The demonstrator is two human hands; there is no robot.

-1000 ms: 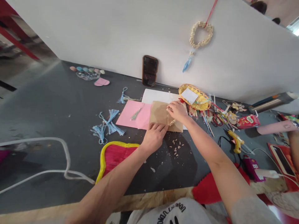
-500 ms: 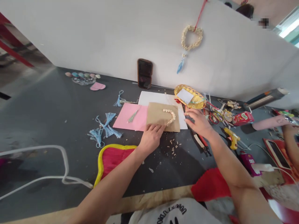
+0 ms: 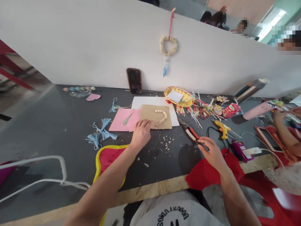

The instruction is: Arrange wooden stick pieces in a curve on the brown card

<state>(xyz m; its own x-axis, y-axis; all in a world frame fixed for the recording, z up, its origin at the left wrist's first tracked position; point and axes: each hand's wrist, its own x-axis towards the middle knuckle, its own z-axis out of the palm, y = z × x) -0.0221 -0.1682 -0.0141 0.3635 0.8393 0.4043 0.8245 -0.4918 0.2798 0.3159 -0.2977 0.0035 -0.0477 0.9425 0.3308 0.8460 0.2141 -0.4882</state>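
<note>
My left hand (image 3: 141, 133) is over the lower left edge of a brown paper sheet (image 3: 148, 110), its fingers curled together. Whatever they pinch is too small to make out. Just right of the fingertips, a strand of pale beads (image 3: 165, 116) curves like a hook above the brown paper. My right hand (image 3: 210, 150) has its fingers closed on the handle ends of pliers (image 3: 192, 133), one handle red and one whitish. The pliers lie on the dark table with their jaws pointing up and left. Several small tube-like bits (image 3: 167, 142) lie scattered between the hands.
Pink paper (image 3: 118, 119) and blue tassels (image 3: 103, 131) lie left. A yellow basket (image 3: 180, 94) stands behind, near a phone (image 3: 134, 80) leaning on the wall. A beaded heart (image 3: 168, 46) hangs there. Right are a yellow glue gun (image 3: 223, 129), a pink bottle (image 3: 258, 110) and a co-worker's arm (image 3: 287, 131).
My right hand has come down from beside the basket to the pliers and closed on their handles. My left hand has shifted slightly left along the brown paper. The camera view has also shifted.
</note>
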